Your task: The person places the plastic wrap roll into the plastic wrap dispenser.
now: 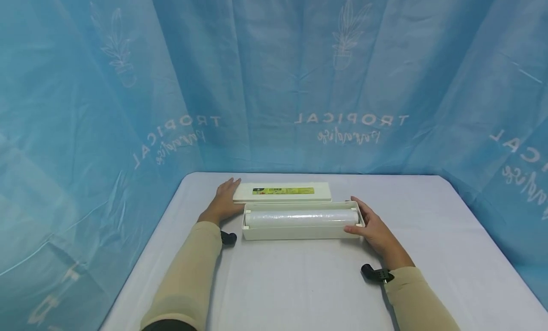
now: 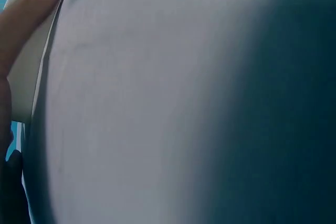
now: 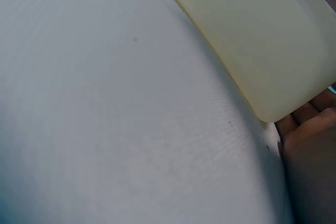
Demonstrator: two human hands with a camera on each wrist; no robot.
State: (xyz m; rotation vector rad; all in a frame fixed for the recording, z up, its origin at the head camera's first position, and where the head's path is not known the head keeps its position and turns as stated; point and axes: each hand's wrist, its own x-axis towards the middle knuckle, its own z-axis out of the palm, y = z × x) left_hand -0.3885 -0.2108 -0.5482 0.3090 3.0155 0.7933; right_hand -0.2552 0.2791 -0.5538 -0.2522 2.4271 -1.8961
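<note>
A long cream box (image 1: 295,233) sits uncovered on the table, a roll of clear plastic wrap (image 1: 299,218) lying lengthwise inside. Its matching lid (image 1: 282,198), with a yellow-green label (image 1: 283,190), lies flat right behind it. My left hand (image 1: 221,201) holds the lid's left end, thumb along the front edge and fingers toward the back. In the left wrist view the thumb (image 2: 23,22) presses against the lid. My right hand (image 1: 372,229) grips the box's right end, thumb on the front wall and fingers round the back corner. The right wrist view shows the box wall (image 3: 252,40) close up.
A white cloth covers the table (image 1: 291,283). Blue printed curtains (image 1: 274,83) hang close behind it and along both sides. Black wrist cameras (image 1: 376,274) stick out from both cuffs.
</note>
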